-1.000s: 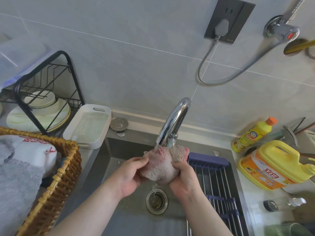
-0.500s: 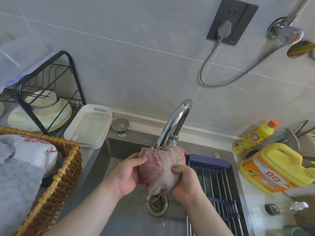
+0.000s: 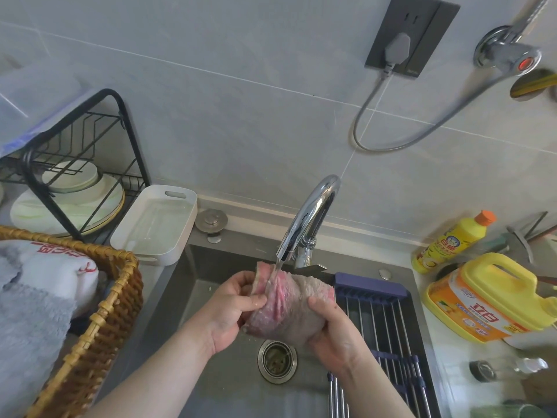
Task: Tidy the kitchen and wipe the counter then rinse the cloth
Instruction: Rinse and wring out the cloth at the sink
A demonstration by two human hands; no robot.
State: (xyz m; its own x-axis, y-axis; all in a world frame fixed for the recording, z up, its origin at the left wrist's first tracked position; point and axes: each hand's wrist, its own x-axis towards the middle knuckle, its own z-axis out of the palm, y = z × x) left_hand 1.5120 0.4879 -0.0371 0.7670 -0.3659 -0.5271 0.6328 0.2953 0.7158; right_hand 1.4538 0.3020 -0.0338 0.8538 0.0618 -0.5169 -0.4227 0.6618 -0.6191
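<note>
Pink and grey, the wet cloth [image 3: 287, 309] is bunched up between both hands over the sink [image 3: 193, 285], right above the round drain [image 3: 276, 361]. The left hand [image 3: 233, 309] is closed on the left edge of the cloth, with the thumb and fingers pinching it. The right hand [image 3: 333, 330] is wrapped around the right side of the cloth and grips it from below. Water runs down from the shiny tap [image 3: 307, 220] and lands on the top of the cloth. A purple rack [image 3: 388, 315] with metal bars lies across the right part of the sink, just beside the right hand. A round metal plug [image 3: 211, 220] sits on the rim behind the sink. To the left of the sink, a white tray [image 3: 156, 223] rests on the desk, next to a black dish rack [image 3: 78, 152] with pale plates in it. A woven basket [image 3: 99, 321] full of soft cloths stands at the left edge. On the right side of the desk there is a big yellow jug [image 3: 494, 300] lying on its side, and a small yellow bottle [image 3: 452, 241] with an orange cap leans behind it. Up on the grey wall, a grey plug [image 3: 396, 49] is stuck in a dark socket [image 3: 422, 37].
</note>
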